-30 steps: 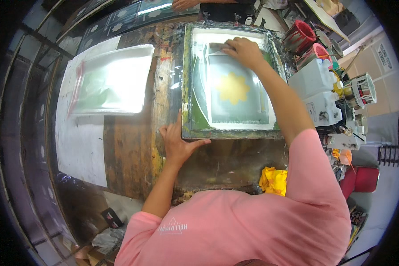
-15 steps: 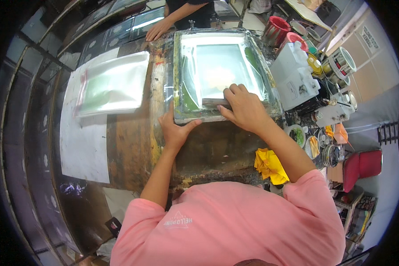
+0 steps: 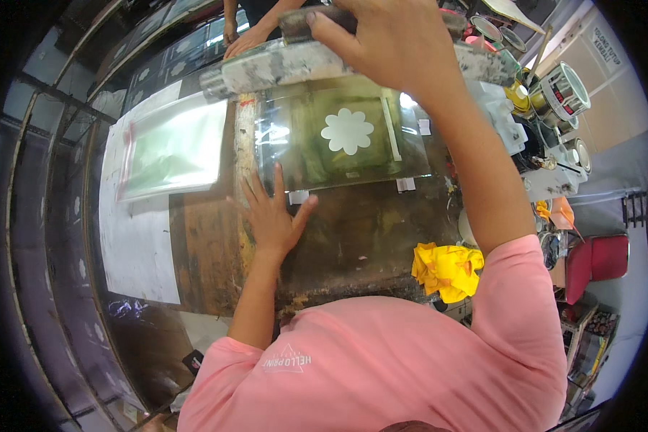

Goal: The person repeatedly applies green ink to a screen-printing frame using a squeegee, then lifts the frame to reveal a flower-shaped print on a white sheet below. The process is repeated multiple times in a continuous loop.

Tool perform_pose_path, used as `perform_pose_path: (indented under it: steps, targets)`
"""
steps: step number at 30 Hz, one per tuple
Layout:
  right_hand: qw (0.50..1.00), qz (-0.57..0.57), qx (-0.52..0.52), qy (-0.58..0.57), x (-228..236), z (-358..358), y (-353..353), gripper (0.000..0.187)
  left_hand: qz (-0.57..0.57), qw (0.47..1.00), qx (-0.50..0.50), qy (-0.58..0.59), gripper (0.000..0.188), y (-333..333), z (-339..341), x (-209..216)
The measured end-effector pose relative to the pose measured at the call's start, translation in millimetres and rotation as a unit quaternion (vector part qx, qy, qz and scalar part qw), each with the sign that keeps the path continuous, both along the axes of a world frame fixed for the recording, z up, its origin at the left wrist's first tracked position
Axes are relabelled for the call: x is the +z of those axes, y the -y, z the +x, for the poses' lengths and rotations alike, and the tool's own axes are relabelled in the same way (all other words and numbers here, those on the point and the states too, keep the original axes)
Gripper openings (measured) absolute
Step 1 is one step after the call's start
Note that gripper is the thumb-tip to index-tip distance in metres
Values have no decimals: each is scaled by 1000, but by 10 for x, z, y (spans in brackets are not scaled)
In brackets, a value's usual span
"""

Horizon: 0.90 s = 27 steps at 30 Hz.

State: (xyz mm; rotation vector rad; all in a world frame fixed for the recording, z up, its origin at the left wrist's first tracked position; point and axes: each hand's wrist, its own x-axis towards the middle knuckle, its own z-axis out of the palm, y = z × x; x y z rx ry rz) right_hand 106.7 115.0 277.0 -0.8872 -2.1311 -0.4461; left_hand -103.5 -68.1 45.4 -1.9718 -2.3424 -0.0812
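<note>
Left hand (image 3: 272, 216) lay flat with fingers spread on the stained wooden worktop (image 3: 353, 237), fingertips touching the near edge of the clear plastic sheet (image 3: 338, 137), seemingly to pin it so the white flower print (image 3: 347, 131) would not shift. Beyond it, the right hand (image 3: 385, 39) was closed around the near rail of the screen frame (image 3: 266, 66), holding it tilted up off the sheet so the print lay exposed. Farther off, another person's hand (image 3: 241, 42) rested at the worktop's far edge.
</note>
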Motion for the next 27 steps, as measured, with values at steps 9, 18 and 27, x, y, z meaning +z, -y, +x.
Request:
perform_pose_path:
  steps: [9, 18, 27]
  targets:
    - [1000, -15, 3, -20, 255, -57, -308, 49, 140, 929, -31, 343, 76, -332, 168, 60]
    - [999, -47, -25, 3, 338, -105, -197, 50, 288, 851, -13, 440, 46, -777, -265, 659]
    - [996, -63, -56, 20, 386, -298, 19, 43, 267, 900, 113, 327, 61, -594, -2290, 605]
